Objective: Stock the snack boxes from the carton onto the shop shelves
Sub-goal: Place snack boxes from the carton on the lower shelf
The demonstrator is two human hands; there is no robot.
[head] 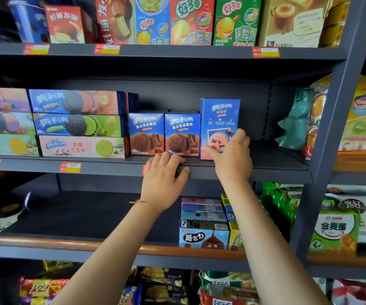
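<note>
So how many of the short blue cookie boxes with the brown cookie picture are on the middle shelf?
2: one box beside the stacked long boxes, the other next to the tall blue box the right hand touches. More may sit hidden behind them.

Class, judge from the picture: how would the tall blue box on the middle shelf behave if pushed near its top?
The tall blue box stands upright on a narrow base, so it would probably tip rather than slide. It looks like stiff printed card, likely light. The right hand steadies its lower front.
</note>
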